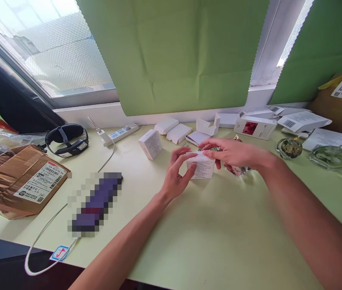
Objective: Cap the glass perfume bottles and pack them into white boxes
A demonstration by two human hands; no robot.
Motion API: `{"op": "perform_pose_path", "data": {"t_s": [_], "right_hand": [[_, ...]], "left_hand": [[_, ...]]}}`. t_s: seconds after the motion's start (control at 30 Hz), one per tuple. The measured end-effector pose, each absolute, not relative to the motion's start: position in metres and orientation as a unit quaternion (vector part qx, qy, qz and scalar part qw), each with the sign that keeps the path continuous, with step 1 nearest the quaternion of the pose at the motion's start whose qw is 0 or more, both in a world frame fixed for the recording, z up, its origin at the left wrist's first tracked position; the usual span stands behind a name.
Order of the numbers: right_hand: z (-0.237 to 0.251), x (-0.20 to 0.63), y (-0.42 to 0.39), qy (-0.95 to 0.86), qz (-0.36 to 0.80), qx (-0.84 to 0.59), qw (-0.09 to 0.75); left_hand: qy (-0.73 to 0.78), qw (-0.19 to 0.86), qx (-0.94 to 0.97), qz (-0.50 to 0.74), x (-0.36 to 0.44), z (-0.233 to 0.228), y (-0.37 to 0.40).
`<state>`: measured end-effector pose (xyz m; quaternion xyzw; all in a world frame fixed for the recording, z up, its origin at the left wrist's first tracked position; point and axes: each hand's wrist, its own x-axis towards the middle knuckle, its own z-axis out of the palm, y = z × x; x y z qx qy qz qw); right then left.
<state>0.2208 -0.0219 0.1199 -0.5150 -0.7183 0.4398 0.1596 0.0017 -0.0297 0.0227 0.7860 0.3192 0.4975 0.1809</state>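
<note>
A small white printed carton (pixel 202 170) stands upright on the pale green table in front of me. My left hand (pixel 177 173) grips its left side, thumb on the printed front and fingers over the top edge. From the right, my right hand (pixel 231 153) reaches across the carton's top, its fingers closed at the upper right corner. The tips of some right fingers are hidden behind the carton. Under my right wrist sits a clear glass bottle (pixel 236 169), partly covered by the hand. Something shiny behind the carton is mostly hidden.
Another white carton (pixel 150 144) stands to the left. Opened white boxes (pixel 179 133) lie along the wall. More glass bottles (pixel 289 148) rest at right. On the left are a brown cardboard box (pixel 25 181), a black headset (pixel 67 141), a power strip (pixel 122 133) and a pixelated phone (pixel 98 203) with a cable.
</note>
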Motion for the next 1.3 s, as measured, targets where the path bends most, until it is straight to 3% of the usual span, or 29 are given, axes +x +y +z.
{"op": "perform_pose_path", "data": {"t_s": [0.53,0.87,1.3], "right_hand": [[0.1255,0.2158,-0.0221,-0.715,0.419,-0.549,0.106],[0.1181,0.2178,-0.0192,-0.721,0.431,-0.525,0.136],[0.1248,0.2153,-0.0229,-0.724,0.426,-0.529,0.115]], "left_hand": [[0.311,0.178,0.78,0.512,0.0015,0.0228,-0.0273],[0.31,0.182,0.779,0.513,0.0022,0.0224,-0.0281],[0.317,0.182,0.775,0.516,0.003,0.0236,-0.0292]]}}
